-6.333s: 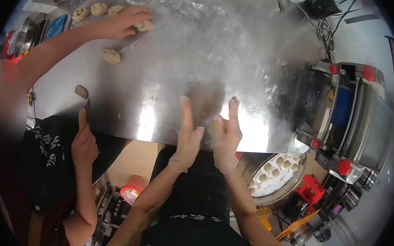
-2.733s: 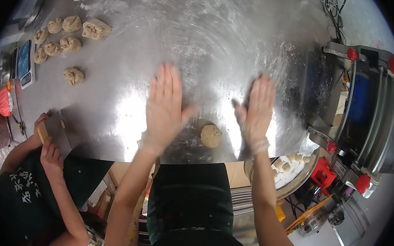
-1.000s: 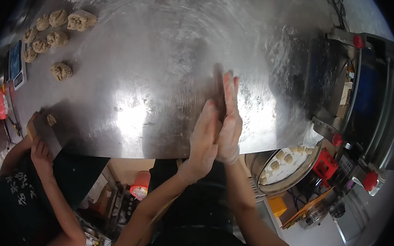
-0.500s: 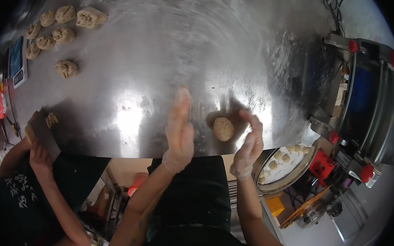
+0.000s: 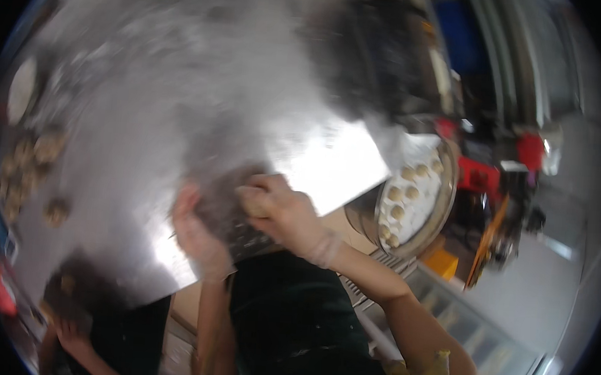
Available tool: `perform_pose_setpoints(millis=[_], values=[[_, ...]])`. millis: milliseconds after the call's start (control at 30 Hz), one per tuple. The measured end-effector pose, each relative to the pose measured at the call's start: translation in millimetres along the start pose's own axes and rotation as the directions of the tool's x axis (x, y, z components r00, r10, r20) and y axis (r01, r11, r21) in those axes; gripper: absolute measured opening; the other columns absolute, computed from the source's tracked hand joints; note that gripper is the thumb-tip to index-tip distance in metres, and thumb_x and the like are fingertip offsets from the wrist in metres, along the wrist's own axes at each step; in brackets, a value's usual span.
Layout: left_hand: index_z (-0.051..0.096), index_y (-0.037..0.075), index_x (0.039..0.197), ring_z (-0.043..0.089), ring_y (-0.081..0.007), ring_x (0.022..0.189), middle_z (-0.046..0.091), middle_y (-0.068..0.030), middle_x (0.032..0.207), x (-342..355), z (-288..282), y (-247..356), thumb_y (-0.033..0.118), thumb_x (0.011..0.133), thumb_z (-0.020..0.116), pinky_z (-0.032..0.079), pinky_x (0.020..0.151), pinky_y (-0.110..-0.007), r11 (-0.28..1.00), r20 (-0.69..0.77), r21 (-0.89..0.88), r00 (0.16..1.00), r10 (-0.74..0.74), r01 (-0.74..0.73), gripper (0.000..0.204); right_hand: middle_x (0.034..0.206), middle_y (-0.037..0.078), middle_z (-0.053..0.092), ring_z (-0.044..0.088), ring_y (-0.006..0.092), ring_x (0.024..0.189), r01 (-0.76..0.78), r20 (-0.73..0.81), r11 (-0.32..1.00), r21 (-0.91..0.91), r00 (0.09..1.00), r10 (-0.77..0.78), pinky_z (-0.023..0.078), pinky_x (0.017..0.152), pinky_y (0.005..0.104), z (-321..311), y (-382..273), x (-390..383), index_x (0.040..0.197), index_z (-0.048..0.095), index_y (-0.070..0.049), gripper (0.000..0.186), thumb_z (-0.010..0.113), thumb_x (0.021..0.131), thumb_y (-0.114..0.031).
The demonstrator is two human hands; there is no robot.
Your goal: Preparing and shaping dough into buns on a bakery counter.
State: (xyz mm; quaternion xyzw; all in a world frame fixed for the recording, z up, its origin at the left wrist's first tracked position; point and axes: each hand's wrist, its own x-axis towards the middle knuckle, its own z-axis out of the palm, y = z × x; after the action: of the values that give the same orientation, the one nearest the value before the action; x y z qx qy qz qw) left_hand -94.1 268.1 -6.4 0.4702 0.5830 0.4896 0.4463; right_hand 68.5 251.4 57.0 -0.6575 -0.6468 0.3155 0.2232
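My right hand (image 5: 288, 214), in a clear glove, closes its fingers around a pale, speckled dough ball (image 5: 253, 202) near the table's front edge. Beside it on the left, my left hand (image 5: 200, 233) is gloved too and holds nothing; its fingers look stretched out, though blurred. Both are over the floured metal table (image 5: 127, 175). To the right, a round tray (image 5: 447, 198) with a white lining carries several small dough balls (image 5: 397, 212).
Rough dough pieces (image 5: 19, 171) cluster at the far left, with a single piece (image 5: 55, 211) nearer. At lower left a co-worker's hand (image 5: 70, 335) holds a flat scraper-like tool (image 5: 69, 311). A red stool (image 5: 477, 174) stands beyond the tray.
My right hand has taken hold of the dough ball, which lay on the table between my hands. The view has swung to the right, bringing the tray nearer the middle.
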Motion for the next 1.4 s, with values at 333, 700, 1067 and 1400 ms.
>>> perform_pose_setpoints(millis=[333,700,1067,1400], values=[[0.058,-0.004,0.128,0.058,-0.0267,0.115,0.061,-0.0172,0.126,1,17,14,0.035,0.106,0.035,0.047,0.099,-0.040,0.921,-0.005,0.384,0.997,0.071,-0.064,0.050,0.118,0.010,0.063,0.060,0.0238,0.111,-0.331,-0.286,0.742,0.583,0.771,0.568,0.046,0.099,0.0342,-116,114,-190,0.127,0.061,-0.006,0.054,0.081,0.076,-0.005],[0.063,-0.002,0.121,0.061,-0.0288,0.113,0.064,-0.0168,0.122,20,9,-9,0.015,0.105,0.048,0.050,0.099,-0.038,0.364,0.346,0.776,0.831,0.435,-0.514,0.029,0.122,0.014,0.061,0.062,0.0325,0.109,-0.758,-0.702,0.565,0.327,0.206,0.682,0.051,0.092,0.0402,-174,371,-379,0.127,0.060,-0.004,0.054,0.077,0.077,-0.012],[0.064,0.001,0.122,0.062,-0.0296,0.112,0.064,-0.0153,0.123,32,-1,-19,0.014,0.103,0.051,0.052,0.096,-0.038,0.036,0.457,0.845,0.756,0.467,-0.533,0.026,0.125,0.011,0.060,0.061,0.0325,0.110,-0.845,-0.613,0.450,0.290,0.198,0.765,0.050,0.093,0.0405,-168,495,-360,0.128,0.061,-0.012,0.055,0.077,0.076,-0.019],[0.061,-0.003,0.125,0.059,-0.0312,0.115,0.060,-0.0191,0.126,29,5,-17,0.012,0.103,0.049,0.050,0.098,-0.038,0.206,0.379,0.843,0.820,0.429,-0.497,0.029,0.143,0.020,0.050,0.052,0.0340,0.129,-0.747,-0.583,0.434,0.504,0.077,0.809,0.047,0.102,0.0422,-147,422,-411,0.142,0.047,-0.003,0.066,0.074,0.084,-0.017]])
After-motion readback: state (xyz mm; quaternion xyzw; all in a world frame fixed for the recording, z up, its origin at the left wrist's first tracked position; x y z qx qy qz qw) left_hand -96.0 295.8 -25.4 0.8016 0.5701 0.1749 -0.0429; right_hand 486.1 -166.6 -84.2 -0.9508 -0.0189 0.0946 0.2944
